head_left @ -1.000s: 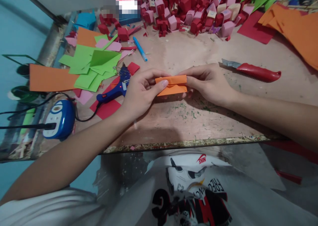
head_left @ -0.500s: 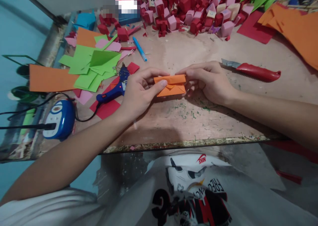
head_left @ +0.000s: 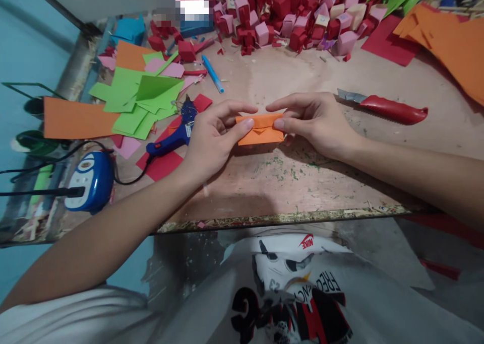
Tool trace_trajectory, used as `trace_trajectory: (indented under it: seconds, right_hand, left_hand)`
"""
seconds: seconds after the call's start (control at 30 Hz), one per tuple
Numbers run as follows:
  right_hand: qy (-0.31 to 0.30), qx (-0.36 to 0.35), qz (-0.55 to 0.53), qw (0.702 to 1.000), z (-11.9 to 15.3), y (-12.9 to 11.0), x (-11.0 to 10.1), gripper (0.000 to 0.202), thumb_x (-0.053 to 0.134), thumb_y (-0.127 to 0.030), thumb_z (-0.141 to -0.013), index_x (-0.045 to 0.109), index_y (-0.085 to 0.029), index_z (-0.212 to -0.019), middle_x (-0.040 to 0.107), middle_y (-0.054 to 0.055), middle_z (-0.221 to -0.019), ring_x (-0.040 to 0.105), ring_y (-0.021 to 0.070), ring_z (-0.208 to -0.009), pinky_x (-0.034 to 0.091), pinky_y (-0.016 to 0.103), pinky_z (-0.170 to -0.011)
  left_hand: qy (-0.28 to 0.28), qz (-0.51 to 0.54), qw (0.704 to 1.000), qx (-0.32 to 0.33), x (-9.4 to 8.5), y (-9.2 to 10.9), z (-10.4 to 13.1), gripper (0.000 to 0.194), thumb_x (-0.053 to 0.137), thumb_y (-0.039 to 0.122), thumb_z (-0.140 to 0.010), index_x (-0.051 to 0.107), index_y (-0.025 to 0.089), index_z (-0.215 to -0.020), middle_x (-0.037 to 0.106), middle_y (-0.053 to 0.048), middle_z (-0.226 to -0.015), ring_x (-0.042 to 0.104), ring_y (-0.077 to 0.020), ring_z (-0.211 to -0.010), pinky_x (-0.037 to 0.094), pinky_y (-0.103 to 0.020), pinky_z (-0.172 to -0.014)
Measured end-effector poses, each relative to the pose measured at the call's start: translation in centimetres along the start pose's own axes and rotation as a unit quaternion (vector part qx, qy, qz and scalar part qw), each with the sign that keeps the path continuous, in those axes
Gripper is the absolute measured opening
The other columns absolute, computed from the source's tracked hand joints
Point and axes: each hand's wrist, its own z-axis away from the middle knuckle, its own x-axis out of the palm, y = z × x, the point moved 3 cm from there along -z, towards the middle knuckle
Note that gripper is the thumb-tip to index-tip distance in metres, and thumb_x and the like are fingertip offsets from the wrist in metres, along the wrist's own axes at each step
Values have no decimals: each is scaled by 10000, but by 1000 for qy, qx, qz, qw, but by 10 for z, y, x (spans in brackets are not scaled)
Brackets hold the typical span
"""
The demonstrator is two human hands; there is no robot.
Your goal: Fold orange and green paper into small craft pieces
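Note:
A small folded piece of orange paper point(head_left: 261, 136) is held between both hands above the wooden table point(head_left: 242, 193). My left hand point(head_left: 215, 137) pinches its left end, thumb on the near face. My right hand point(head_left: 317, 125) grips the right end the same way, with the thumb pressed on a fold. Both index fingers reach over the paper's far edge, and the fingers behind it are partly hidden. Just left of my left hand lies a blue glue gun point(head_left: 170, 143). A red-handled knife point(head_left: 393, 109) rests to the right of my right hand.
Red and pink paper boxes point(head_left: 282, 11) pile up at the back. Green paper sheets point(head_left: 128, 94) and an orange sheet point(head_left: 75, 118) lie left, near a blue-and-white power outlet point(head_left: 91, 180) with cords. A blue pen point(head_left: 213, 73) lies behind my left hand. Orange sheets point(head_left: 449, 52) are at right.
My right thumb has come from the paper's right edge onto its near face. The upper fold now lies flatter, and the paper has shifted very slightly right.

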Motion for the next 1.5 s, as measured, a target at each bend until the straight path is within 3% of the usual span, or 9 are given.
trace_trajectory:
  seconds: [0.2, 0.47, 0.6, 0.8, 1.07, 1.17, 1.33, 1.5]
  right_hand:
    - [-13, 3, 7, 1000, 1, -2, 1, 289, 959, -170, -909, 875, -216, -1181, 753, -29, -727, 673, 154, -605, 564, 289, -569]
    - [2, 16, 19, 1000, 1, -2, 0, 258, 956, -306, -976, 872, -227, -1207, 795, 8, -824, 685, 155, -617, 611, 289, -564]
    - [5, 11, 25, 1000, 2, -2, 0, 269, 960, -264, -971, 865, -238, -1221, 768, -10, -756, 673, 165, -597, 622, 309, -581]
    - [18, 4, 8, 1000, 3, -1, 1, 230, 944, -289, -991, 873, -258, -1208, 804, 7, -819, 669, 175, -600, 613, 341, -580]
    - [9, 2, -5, 1000, 3, 0, 4, 273, 962, -354, -966, 863, -259, -1202, 822, 9, -889, 680, 170, -649, 615, 316, -577]
    - [-8, 6, 0, 1000, 2, 0, 4, 260, 974, -359, -945, 876, -259, -1164, 832, 15, -886, 696, 180, -666, 628, 321, -581]
    - [-84, 32, 31, 996, 2, -2, 10, 145, 999, -273, -928, 866, -232, -889, 788, 30, -752, 684, 172, -615, 564, 312, -566]
    - [-115, 15, 55, 992, 3, -9, 14, 181, 1012, -364, -930, 895, -234, -883, 831, 44, -833, 715, 191, -694, 576, 328, -629]
  left_hand:
    - [3, -19, 1000, 4, -1, -4, 0, 338, 921, 575, -991, 845, 322, -1201, 831, -51, -950, 827, -269, -939, 694, -404, -745]
    - [2, -8, 1000, 4, 2, 1, 0, 396, 930, 557, -973, 833, 266, -1223, 872, -80, -1179, 838, -246, -1028, 692, -354, -817]
    - [0, -6, 1000, -9, 1, -1, 1, 420, 933, 574, -968, 830, 281, -1250, 871, -66, -1079, 837, -258, -1005, 693, -368, -798]
    - [-2, 7, 1000, -15, 0, -2, 2, 366, 931, 566, -975, 829, 325, -1230, 861, -54, -1037, 840, -285, -1028, 708, -427, -824]
    - [-9, -5, 1000, -7, 0, -1, 2, 378, 931, 568, -976, 818, 339, -1255, 853, -49, -1030, 827, -267, -972, 687, -411, -785]
    - [3, -22, 1000, 5, 1, 4, 4, 364, 927, 551, -983, 823, 323, -1248, 846, -53, -1056, 812, -251, -954, 679, -399, -798]
    - [44, -58, 997, 31, 2, 11, 8, 435, 912, 565, -974, 807, 289, -1293, 813, -49, -1000, 779, -228, -894, 668, -368, -783]
    - [9, -44, 999, 19, 6, 10, 8, 481, 904, 540, -963, 780, 271, -1343, 812, -50, -971, 792, -226, -856, 670, -368, -777]
